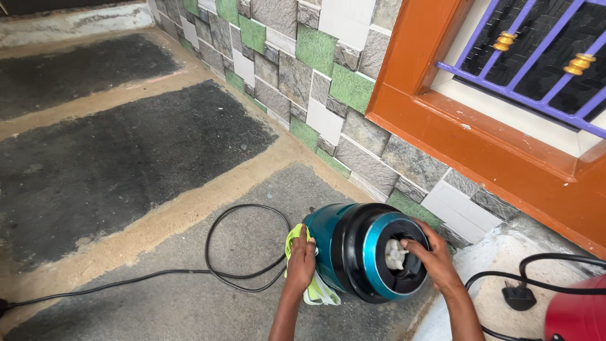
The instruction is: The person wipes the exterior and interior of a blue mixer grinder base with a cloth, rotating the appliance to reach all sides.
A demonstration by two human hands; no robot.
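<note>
Lying between both hands (pixel 303 260) — teal mixer base (pixel 360 249), seemingly tipped

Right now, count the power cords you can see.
2: a black cord looped on the floor left of the teal appliance; another black cord with plug beside the red appliance, right.

Both forearms reach forward from the bottom edge, bare to the elbow, angled slightly toward each other. The left hand (pixel 302 260) is turned palm down, fingers curled together and pressed flat, knuckles up, the wrist straight. The right hand (pixel 435 257) sits a little further out to the right, its wrist bent inward, fingers spread and curved in a loose cupping grip, the thumb pointing toward the left hand.
</note>
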